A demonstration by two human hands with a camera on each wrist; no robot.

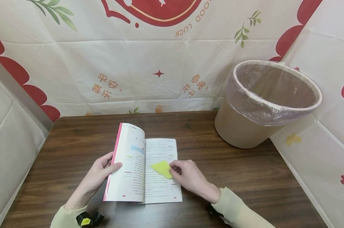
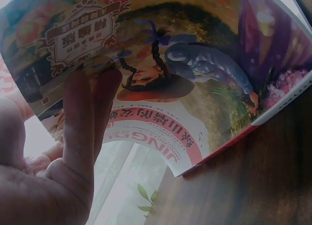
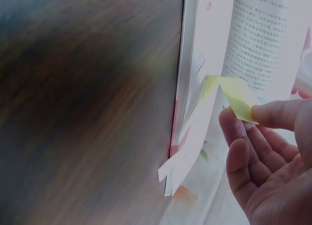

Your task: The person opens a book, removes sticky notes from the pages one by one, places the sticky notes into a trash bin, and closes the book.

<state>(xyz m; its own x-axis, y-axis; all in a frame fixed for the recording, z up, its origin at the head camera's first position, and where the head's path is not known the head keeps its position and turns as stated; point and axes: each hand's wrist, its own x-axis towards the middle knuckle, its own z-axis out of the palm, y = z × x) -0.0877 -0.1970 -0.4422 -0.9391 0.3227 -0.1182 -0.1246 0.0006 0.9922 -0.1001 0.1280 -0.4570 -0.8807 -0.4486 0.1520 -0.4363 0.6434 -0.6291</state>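
An open book with printed pages is on the wooden table. My left hand grips its raised left side, thumb on the page and fingers behind the cover. In the left wrist view, the illustrated cover shows a figure with braids, and two fingers lie against it. Over the right-hand page, my right hand pinches a yellow sticky note by its right corner. The right wrist view shows the note between thumb and forefinger, bent, its far part at the page.
A beige waste bin lined with a clear plastic bag stands at the table's back right corner. Behind the wooden table hangs a white printed cloth, and similar cloth covers the right side.
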